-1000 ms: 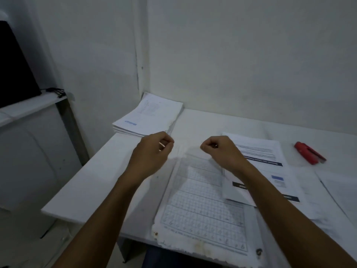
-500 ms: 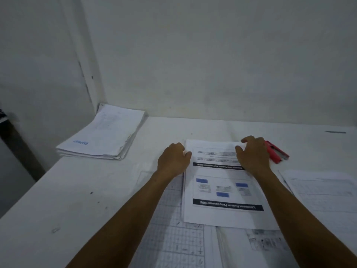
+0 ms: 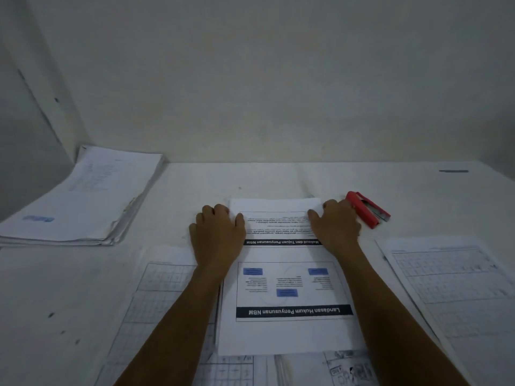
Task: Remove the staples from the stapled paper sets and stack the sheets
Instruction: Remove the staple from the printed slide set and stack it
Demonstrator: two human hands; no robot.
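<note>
- I saw the printed paper set (image 3: pixel 284 277) flat on the white bench (image 3: pixel 69 288), centre, text upside down to me.
- L hand (image 3: pixel 217 235) gripped its far-left corner, fingers curled.
- R hand (image 3: pixel 335 227) gripped the far-right corner, thumb on top.
- Red staple remover (image 3: pixel 366 208) just right of R hand.
- Sheet stack (image 3: pixel 80 201) far left; grid sheets (image 3: pixel 451 277) alongside.

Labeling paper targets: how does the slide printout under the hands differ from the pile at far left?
The slide printout is thin, with dark title bars and blue boxes, and lies centered; left hand and right hand grip its far corners. The paper pile is thick, mostly blank on top, angled, untouched. Both are white paper on the table.
</note>
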